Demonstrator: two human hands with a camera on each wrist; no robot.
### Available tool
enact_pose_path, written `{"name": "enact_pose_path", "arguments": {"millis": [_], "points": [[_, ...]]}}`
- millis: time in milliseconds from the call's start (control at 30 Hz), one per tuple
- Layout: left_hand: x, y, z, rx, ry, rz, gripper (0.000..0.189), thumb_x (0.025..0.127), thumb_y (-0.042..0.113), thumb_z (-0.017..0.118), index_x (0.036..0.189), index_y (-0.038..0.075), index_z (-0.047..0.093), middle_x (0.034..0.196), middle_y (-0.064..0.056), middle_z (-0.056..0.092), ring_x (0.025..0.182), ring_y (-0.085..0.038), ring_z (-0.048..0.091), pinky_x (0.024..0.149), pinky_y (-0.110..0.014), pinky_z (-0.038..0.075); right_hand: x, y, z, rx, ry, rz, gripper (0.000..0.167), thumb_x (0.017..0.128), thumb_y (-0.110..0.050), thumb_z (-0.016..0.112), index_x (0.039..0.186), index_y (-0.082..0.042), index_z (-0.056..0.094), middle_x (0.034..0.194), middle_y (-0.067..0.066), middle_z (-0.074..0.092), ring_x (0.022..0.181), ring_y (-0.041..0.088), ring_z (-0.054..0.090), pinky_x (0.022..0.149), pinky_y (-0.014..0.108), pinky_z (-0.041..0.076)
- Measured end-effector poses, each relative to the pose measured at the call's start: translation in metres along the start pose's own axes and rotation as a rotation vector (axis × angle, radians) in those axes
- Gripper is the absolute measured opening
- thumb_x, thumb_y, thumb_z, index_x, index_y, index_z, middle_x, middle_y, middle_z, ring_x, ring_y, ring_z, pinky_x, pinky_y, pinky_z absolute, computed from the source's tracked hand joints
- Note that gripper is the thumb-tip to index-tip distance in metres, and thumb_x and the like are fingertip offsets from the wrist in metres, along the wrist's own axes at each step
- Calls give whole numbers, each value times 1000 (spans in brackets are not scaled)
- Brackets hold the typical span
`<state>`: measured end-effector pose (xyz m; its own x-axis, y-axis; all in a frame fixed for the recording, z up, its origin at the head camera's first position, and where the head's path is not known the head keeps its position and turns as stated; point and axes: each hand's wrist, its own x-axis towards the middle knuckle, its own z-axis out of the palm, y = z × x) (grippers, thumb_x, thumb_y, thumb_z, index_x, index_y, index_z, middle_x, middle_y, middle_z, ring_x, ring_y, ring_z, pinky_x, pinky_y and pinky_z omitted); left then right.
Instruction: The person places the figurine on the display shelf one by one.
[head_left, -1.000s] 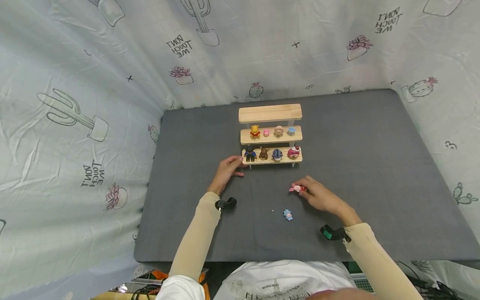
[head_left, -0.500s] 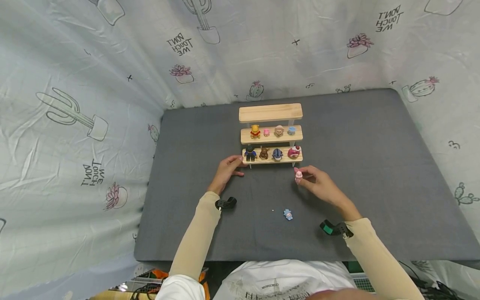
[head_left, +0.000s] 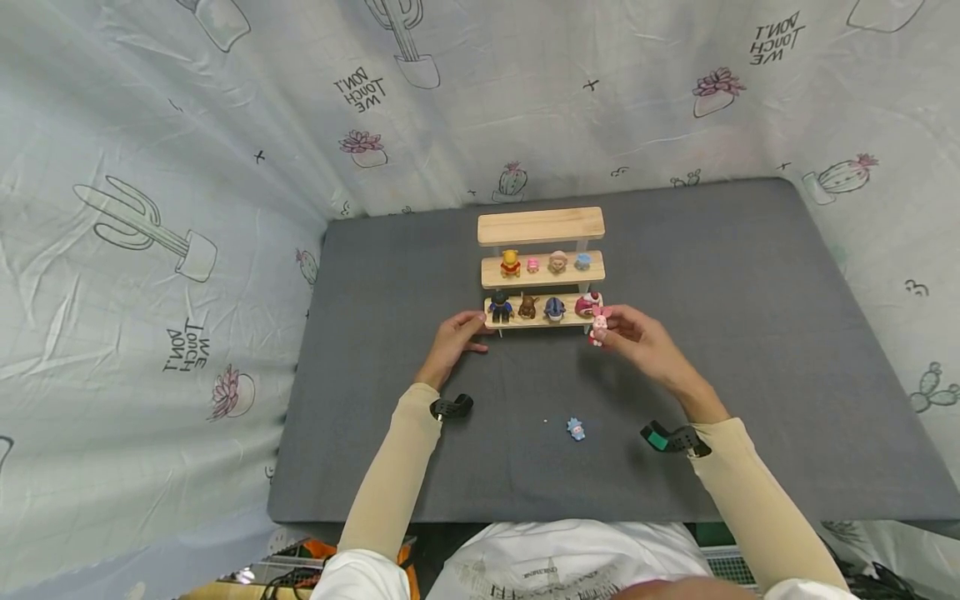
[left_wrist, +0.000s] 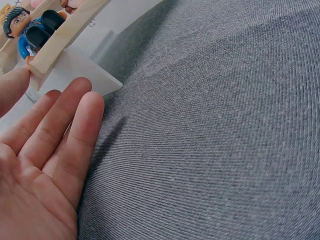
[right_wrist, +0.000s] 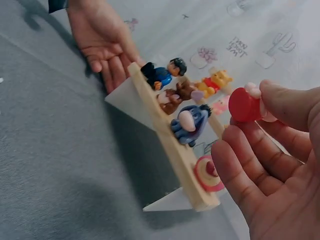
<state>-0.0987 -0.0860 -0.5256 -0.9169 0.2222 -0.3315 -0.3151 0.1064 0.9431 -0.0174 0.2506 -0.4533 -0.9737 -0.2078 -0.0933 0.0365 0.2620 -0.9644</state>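
Note:
My right hand [head_left: 647, 342] pinches a pink long-eared figurine [head_left: 599, 325] between thumb and fingers, in front of the bottom board's right end. The right wrist view shows its round red base [right_wrist: 244, 106]. A three-tier wooden display stand [head_left: 540, 227] stands on the table. My left hand [head_left: 453, 340] is at its lower left end; in the left wrist view the thumb touches the board's corner and the other fingers reach out straight near a clear leg [left_wrist: 92, 70]. Along the bottom board are a dark-haired figure [head_left: 500, 308], a brown figurine [head_left: 528, 307], an Eeyore figurine [head_left: 555, 309] and a pink-red figurine [head_left: 586, 303].
On the middle board sit a Winnie-the-Pooh figurine [head_left: 510, 263], a small pink one [head_left: 532, 265], a beige one [head_left: 557, 262] and a blue one [head_left: 582, 262]. A light-blue figurine [head_left: 576, 429] lies on the grey table [head_left: 720, 275]. Printed curtains [head_left: 585, 125] surround the table.
My right hand has lifted the pink figurine from near the tabletop, turned it upright and carried it forward to the stand's lower right end. The left hand stays in place.

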Motion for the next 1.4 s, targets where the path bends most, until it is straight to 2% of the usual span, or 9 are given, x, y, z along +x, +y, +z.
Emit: {"name": "enact_pose_path", "arguments": {"millis": [100,200,500,600,767,933,1100,1200,1400], "points": [[1,0,0,1,1,-7,37,103,29,61,127,0,64,124,-23,68,103,-15,71,73,-29,66,3,-6,-1,2,12,7,36,100,-12,64,130,6,56,110,10,64,92,1,64,81,19,60],[2,0,0,5,2,-16,38,103,30,61,128,1,64,125,-22,68,103,-15,71,73,-29,66,6,-12,-3,33,25,-9,37,99,-10,65,131,6,55,109,6,63,92,2,64,81,21,61],[2,0,0,17,7,-13,38,102,32,62,125,1,66,122,-22,70,105,-18,71,73,-30,66,16,-19,-9,159,20,-171,44,99,1,60,140,3,45,98,-4,64,80,8,65,70,20,61],[2,1,0,14,4,-6,39,102,32,62,127,2,65,122,-21,70,105,-17,71,73,-30,66,20,-22,-12,141,14,-211,45,100,2,58,142,1,43,95,-1,64,74,15,66,68,21,61],[2,1,0,7,1,-5,39,103,32,62,127,1,65,122,-21,70,104,-16,71,73,-30,66,23,-26,-15,49,-8,-217,31,103,-7,58,133,1,56,100,10,64,74,24,65,69,23,59],[1,1,0,5,-4,-6,38,102,31,63,125,1,66,122,-22,70,104,-16,71,73,-28,66,26,-29,-15,19,17,-214,28,105,-13,56,128,2,61,104,6,66,75,19,64,69,22,58],[1,1,1,11,3,-5,38,102,31,62,126,1,65,122,-22,70,105,-18,71,73,-29,66,34,-35,-17,58,81,-224,44,103,-9,59,143,0,44,95,-12,68,73,12,65,67,21,59],[2,1,1,21,11,-11,38,102,32,63,126,2,66,122,-21,70,105,-18,71,73,-30,66,39,-41,-20,84,119,-213,50,101,-8,62,145,0,40,95,-17,70,75,7,66,69,20,60],[2,1,2,18,9,-10,39,102,32,63,126,2,66,122,-22,70,104,-16,70,73,-30,66,48,-51,-25,107,203,-215,32,97,-8,68,124,6,58,96,-16,70,82,5,67,75,17,61]]}}
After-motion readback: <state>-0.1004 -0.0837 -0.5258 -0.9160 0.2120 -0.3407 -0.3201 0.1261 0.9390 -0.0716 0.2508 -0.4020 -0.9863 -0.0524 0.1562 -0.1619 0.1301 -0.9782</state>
